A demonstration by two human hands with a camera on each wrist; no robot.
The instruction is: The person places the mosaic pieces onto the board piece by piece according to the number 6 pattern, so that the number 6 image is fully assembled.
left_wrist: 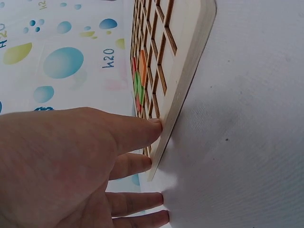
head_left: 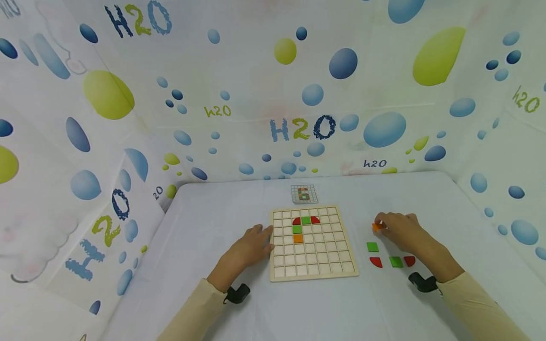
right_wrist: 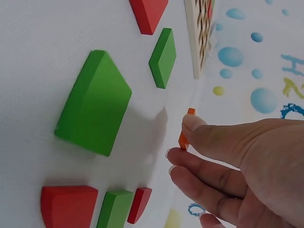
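Observation:
A square wooden grid board [head_left: 315, 270] lies on the white table. In its cells sit red quarter-round tiles [head_left: 315, 220], green square tiles [head_left: 297, 229] and an orange square tile [head_left: 298, 238]. My left hand [head_left: 252, 245] rests against the board's left edge; in the left wrist view its thumb and a fingertip touch the wooden rim [left_wrist: 178, 95]. To the right of the board, my right hand [head_left: 400, 230] pinches another orange square tile [right_wrist: 183, 140] between thumb and fingers, held just off the table.
Loose green tiles [head_left: 372, 246] and red quarter-round tiles [head_left: 376, 262] lie near my right hand; the right wrist view shows further red [right_wrist: 139, 205] and green pieces [right_wrist: 114, 209] there. Behind the board is a small pattern card [head_left: 304, 194]. A printed curtain [head_left: 256, 71] hangs beyond the table.

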